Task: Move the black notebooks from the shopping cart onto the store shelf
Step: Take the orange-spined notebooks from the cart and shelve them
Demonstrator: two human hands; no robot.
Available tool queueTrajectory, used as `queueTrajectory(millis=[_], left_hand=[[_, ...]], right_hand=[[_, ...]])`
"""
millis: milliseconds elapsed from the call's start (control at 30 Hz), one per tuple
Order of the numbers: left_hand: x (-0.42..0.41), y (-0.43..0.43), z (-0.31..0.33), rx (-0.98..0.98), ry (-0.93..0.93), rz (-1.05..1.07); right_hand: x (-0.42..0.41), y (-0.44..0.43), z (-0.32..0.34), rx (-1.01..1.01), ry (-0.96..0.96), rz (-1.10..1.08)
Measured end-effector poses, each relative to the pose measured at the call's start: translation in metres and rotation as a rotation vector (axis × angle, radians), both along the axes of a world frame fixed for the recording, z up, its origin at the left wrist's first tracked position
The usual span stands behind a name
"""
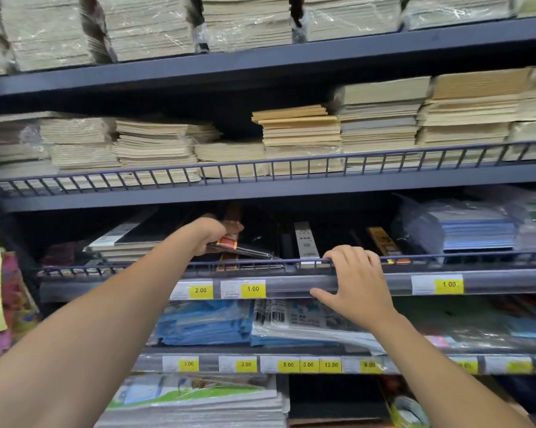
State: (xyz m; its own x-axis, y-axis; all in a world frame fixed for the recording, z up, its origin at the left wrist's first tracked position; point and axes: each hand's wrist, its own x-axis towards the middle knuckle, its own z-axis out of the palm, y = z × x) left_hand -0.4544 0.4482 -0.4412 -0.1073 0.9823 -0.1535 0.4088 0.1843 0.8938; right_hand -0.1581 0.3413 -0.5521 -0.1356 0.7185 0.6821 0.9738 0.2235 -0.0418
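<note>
- The store shelf (pixel 507 281) has a low wire rail (pixel 445 257) along its front edge.
- Over the rail there is a dark open gap, and the next board sits close above it.
- The left hand (pixel 209 234) reaches into that gap and grips a black notebook (pixel 248 250) with an orange band.
- That notebook lies nearly flat, just above the rail, and its near corner is right at the rail's top.
- The right hand (pixel 357 279) holds the rail: its fingers curl over the top and its thumb presses the price strip below.
- Behind the rail lie more black notebooks (pixel 328 239), one with a white band and one with a yellow band.
- A stack of pads (pixel 127 239) sits to the left of them, and blue packs (pixel 476 233) sit to the right.
- Yellow price tags (pixel 253 288) stick to the front strip.
- The shelf above holds tan paper stacks (pixel 300 131).
- The shelf below holds blue wrapped packs (pixel 204 322).
</note>
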Motion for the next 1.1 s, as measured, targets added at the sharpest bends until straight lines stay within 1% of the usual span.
queueTrajectory(millis=[100, 200, 433, 667, 833, 900, 967, 1033, 1100], left_hand=[[-0.002, 0.007, -0.004, 0.045, 0.191, -0.024], [0.002, 0.005, -0.005, 0.043, 0.278, -0.016], [0.004, -0.001, -0.012, 0.037, 0.553, -0.021], [0.0, 0.002, -0.019, 0.042, 0.723, -0.036], [-0.004, -0.005, -0.022, 0.092, 0.694, 0.008], [-0.007, -0.015, -0.022, 0.17, 0.709, 0.023], [-0.009, -0.032, -0.028, 0.304, 0.74, 0.078], [-0.011, -0.055, -0.041, 0.494, 0.78, 0.134], [-0.014, -0.076, -0.062, 0.713, 0.793, 0.136]], right_hand=[[-0.001, 0.0, 0.0, -0.003, 0.001, -0.005], [-0.001, 0.0, 0.0, -0.003, -0.003, -0.013], [0.0, 0.0, -0.001, 0.027, 0.012, 0.009], [-0.001, 0.0, -0.002, 0.016, 0.007, 0.006], [-0.001, 0.0, -0.002, 0.017, 0.009, 0.005], [-0.001, 0.0, -0.002, 0.014, -0.001, -0.001], [-0.002, 0.0, -0.002, 0.012, -0.002, -0.005], [-0.002, 0.0, -0.002, 0.013, -0.001, -0.007], [-0.003, -0.001, -0.002, 0.016, 0.003, -0.011]])
